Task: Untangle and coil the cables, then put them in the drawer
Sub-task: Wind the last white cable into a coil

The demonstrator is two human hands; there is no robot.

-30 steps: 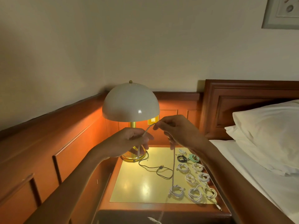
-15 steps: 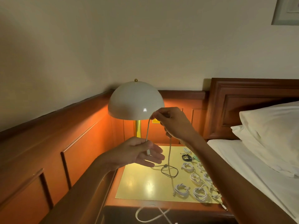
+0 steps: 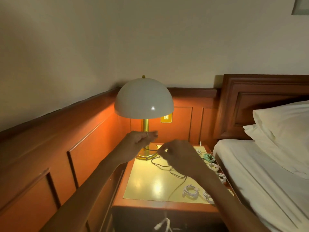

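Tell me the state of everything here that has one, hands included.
Lamp, switched on.
Left hand, curled round the loose cable.
Right hand, pinching the loose cable.
Loose cable, uncoiled, trailing over the front edge of the nightstand.
White cables, coiled, on the nightstand.
Green cable, coiled, on the nightstand.

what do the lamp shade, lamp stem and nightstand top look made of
Lamp shade: smooth glossy cream dome, likely painted metal or glass; it carries a sharp highlight.
Lamp stem: polished brass-look metal, golden and shiny.
Nightstand top: pale glossy inset, perhaps lacquer or glass, mirroring the lamp's light; its border looks like reddish varnished wood.
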